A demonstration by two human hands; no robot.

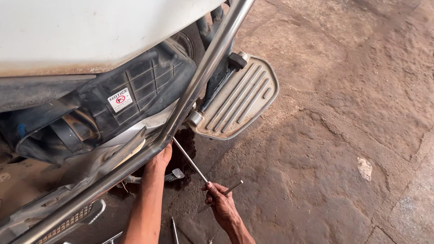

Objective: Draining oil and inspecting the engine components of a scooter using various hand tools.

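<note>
Your right hand (pixel 222 204) is closed on the cross handle of a T-wrench (pixel 195 168), low and right of the scooter (pixel 81 36). Its long shaft runs up and left from your fist and goes in under the bodywork, just below the chrome guard bar (pixel 190 95). The working end is hidden there, so you cannot see from here what it sits on.

Your left hand (pixel 162 157) reaches up under the same bar, beside the shaft. Its fingers are out of sight behind the bar and the body panel, so I cannot tell whether they grip anything or only steady something.

As for progress, the wrench looks engaged and in the middle of turning, with both hands on the job. The black side panel (pixel 135 90) and the ribbed metal footrest (pixel 237 101) are both in place. A dark wet patch (pixel 183 144) lies on the ground right under where the shaft goes in. Nothing loose like a removed bolt shows clearly near your hands.

A couple of slim metal tools (pixel 174 230) lie on the ground by your left forearm, at the bottom edge.

The floor (pixel 343 135) is rough reddish-brown stone slabs with cracks and joints, dusty and stained. A small pale scrap (pixel 364 168) lies off to the right. Daylight is even; no walls show.
</note>
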